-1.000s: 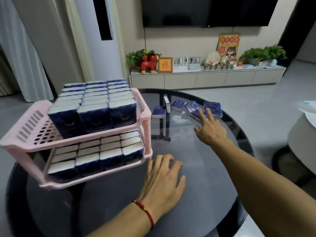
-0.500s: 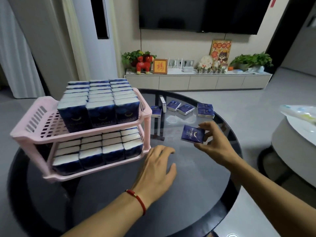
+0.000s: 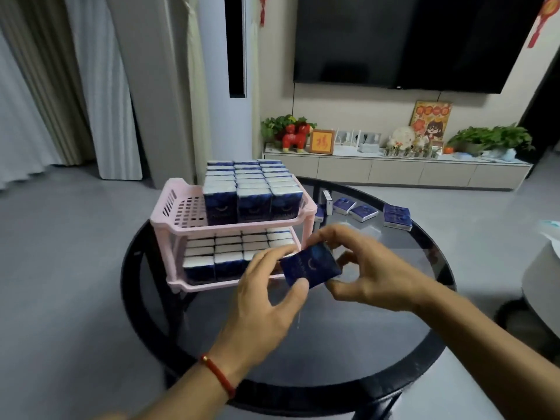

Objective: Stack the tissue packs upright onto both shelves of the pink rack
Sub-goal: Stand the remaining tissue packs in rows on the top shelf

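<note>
A dark blue tissue pack (image 3: 309,264) hangs tilted above the table, just in front of the pink rack (image 3: 169,207). My left hand (image 3: 266,301) pinches its left edge between thumb and fingers. My right hand (image 3: 368,274) grips its right side. The rack's upper shelf holds rows of upright packs (image 3: 251,189) with an empty strip at its left. Its lower shelf is filled with upright packs (image 3: 230,253). Several loose packs (image 3: 397,217) lie flat at the far side of the round glass table (image 3: 348,344).
A small white box (image 3: 326,200) stands upright beside the loose packs. Another round table edge (image 3: 542,277) sits at the right. Behind are a TV cabinet (image 3: 394,169) with plants and ornaments, a wall TV and curtains.
My right hand picked a pack from the far side and carried it toward me. My left hand lifted off the table and took hold of the pack's other side.
</note>
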{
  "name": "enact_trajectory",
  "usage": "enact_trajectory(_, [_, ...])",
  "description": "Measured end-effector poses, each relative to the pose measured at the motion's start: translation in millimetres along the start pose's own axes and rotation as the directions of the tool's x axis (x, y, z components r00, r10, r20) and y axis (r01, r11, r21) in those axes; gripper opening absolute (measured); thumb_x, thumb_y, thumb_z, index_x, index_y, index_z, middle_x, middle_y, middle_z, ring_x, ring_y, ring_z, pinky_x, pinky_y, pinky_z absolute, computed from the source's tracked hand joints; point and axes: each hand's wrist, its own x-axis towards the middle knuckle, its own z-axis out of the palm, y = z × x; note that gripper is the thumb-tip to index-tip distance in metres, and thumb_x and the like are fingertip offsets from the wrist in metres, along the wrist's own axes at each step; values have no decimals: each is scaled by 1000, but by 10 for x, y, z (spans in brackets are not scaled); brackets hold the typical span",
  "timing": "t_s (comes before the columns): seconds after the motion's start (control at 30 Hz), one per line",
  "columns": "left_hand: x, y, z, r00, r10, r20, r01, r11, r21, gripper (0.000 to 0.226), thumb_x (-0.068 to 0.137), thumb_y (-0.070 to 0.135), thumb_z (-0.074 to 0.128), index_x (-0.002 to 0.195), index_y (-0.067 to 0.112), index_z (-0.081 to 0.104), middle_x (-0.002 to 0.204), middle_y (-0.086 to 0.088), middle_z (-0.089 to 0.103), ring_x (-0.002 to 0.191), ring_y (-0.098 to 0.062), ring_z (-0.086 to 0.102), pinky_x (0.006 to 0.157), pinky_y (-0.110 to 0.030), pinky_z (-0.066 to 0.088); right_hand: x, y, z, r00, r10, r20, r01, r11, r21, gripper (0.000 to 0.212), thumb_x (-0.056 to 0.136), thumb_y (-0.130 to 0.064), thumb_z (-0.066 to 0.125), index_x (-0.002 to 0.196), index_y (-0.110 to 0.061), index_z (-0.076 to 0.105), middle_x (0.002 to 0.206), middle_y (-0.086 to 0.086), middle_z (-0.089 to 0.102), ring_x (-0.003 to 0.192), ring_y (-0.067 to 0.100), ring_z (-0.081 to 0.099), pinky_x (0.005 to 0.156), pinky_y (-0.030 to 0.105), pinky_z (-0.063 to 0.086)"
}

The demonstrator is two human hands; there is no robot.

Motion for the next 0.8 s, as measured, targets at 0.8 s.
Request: enact_trajectory(0.8, [747, -258, -936, 898, 225, -377, -52, 907, 417, 44, 85, 7, 80, 122, 19, 61, 122, 9, 57, 108, 2, 51, 90, 1, 41, 1174, -69, 550, 884, -252, -394, -7, 835, -551, 61, 86, -39, 49, 146, -30, 48, 150, 0, 49, 143, 24, 39, 125, 50, 20])
